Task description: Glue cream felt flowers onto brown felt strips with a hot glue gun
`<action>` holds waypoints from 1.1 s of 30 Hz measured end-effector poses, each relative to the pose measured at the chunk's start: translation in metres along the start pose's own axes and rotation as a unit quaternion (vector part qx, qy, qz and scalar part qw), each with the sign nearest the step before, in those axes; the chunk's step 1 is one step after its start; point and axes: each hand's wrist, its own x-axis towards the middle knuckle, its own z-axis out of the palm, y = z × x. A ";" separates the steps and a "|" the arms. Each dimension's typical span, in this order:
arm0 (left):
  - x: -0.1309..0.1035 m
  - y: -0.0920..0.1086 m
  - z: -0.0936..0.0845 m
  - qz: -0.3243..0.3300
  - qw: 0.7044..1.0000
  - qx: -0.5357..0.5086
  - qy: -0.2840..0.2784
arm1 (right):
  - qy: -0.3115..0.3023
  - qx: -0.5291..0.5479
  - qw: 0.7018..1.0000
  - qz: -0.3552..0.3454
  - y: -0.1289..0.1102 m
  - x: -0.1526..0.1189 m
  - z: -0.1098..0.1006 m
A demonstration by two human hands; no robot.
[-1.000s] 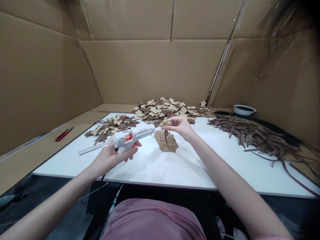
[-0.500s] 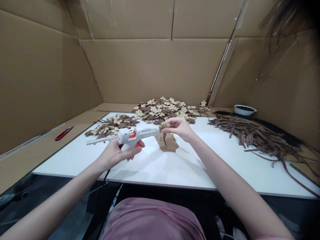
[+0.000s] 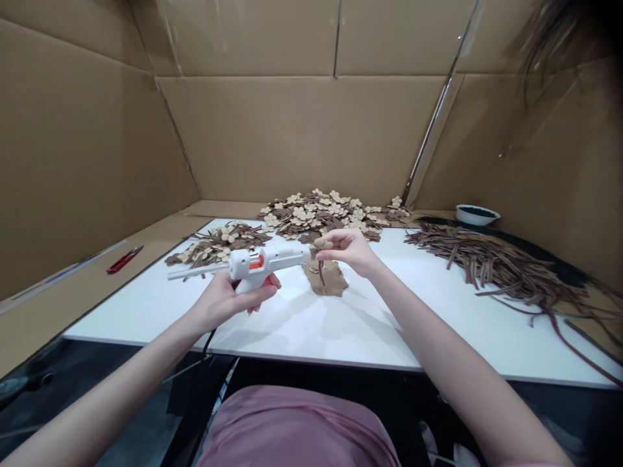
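Observation:
My left hand (image 3: 238, 295) is wrapped round the handle of a white hot glue gun (image 3: 272, 258) with an orange trigger and a clear glue stick (image 3: 195, 272) jutting from its back. The gun's nozzle points right, right at a flower piece (image 3: 322, 244) in beige, pinched by the fingertips of my right hand (image 3: 353, 250). From the flower hangs a short brown strip (image 3: 321, 272). Whether the nozzle touches the flower I cannot tell. Below them a ragged scrap of brown cardboard (image 3: 333, 285) lies on the white board (image 3: 302, 334).
A heap of beige and brown flower pieces (image 3: 321, 214) lies at the back, a smaller pile (image 3: 224, 243) to the left. Many brown strips (image 3: 491, 259) spread on the right, near a white bowl (image 3: 477, 214). A red cutter (image 3: 125, 259) lies far left. Cardboard walls (image 3: 292, 136) surround the table.
Almost nothing differs. Both hands keep their places, with the glue gun and the flower piece held close together.

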 end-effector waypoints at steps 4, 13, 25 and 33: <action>-0.001 -0.002 0.000 0.000 1.000 -0.004 -0.002 | -0.002 0.012 1.000 -0.004 -0.001 0.000 0.001; 0.000 -0.001 0.004 -0.024 0.999 -0.036 0.004 | -0.011 0.058 0.998 -0.014 -0.001 0.001 0.001; -0.002 0.005 0.005 -0.028 0.999 -0.013 0.007 | -0.008 0.068 0.998 -0.013 -0.001 0.001 0.002; -0.002 0.007 0.005 -0.038 0.999 -0.012 0.004 | -0.015 0.063 0.998 -0.021 0.000 0.000 0.001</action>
